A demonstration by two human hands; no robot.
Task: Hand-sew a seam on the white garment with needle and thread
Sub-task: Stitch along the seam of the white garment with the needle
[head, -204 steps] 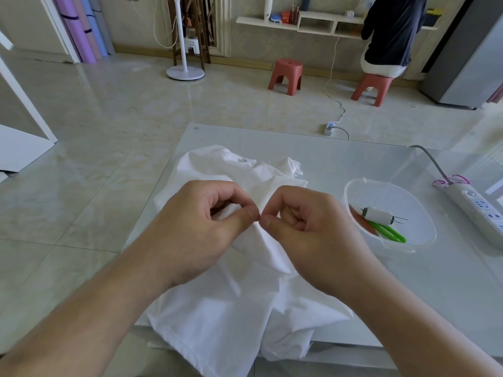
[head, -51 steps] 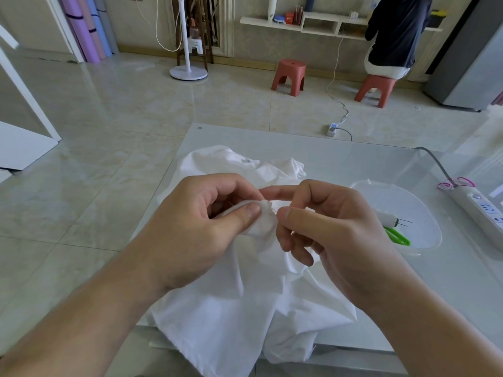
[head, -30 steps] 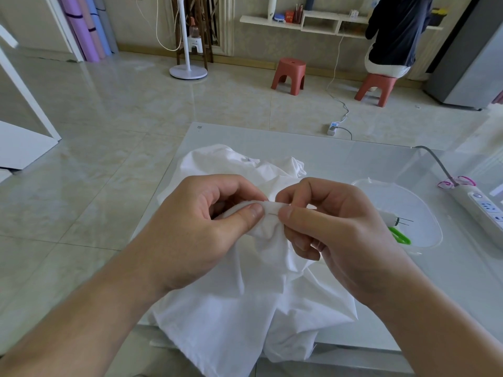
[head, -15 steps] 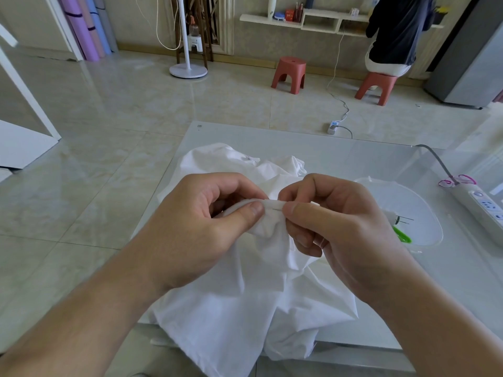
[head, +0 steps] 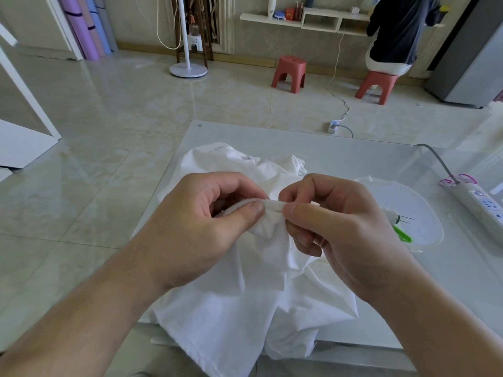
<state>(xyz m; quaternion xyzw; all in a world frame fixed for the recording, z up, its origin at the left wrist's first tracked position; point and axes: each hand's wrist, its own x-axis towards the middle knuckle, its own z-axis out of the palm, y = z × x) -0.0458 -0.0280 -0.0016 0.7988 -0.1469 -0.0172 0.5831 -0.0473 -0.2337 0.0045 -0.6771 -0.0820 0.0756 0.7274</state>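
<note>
Garment (head: 245,308): white, crumpled, lying on the left part of the glass-topped bench (head: 367,159), near edge hanging over the front. One fold is lifted off the surface between both hands.

Left hand (head: 201,229): fingers curled, thumb pressing the raised fold against the index finger; it grips the garment.

Right hand (head: 340,227): thumb and index finger pinch the same fold just beside the left thumb, remaining fingers curled under the cloth. A thin dark line, seemingly the needle (head: 275,210), shows in the fold between the two thumbs; too small to confirm. Thread not discernible.

Right of the hands: clear plastic bowl (head: 424,213) on the bench, partly hidden by the right hand. Inside, a green tool (head: 402,234) and a small white item with dark pins (head: 402,219).

Far right edge of bench: white power strip (head: 481,202) with a grey cable.

Background: tiled floor, two red stools (head: 289,73), a person in a dark top seated on the right one, white fan stand (head: 187,69).
</note>
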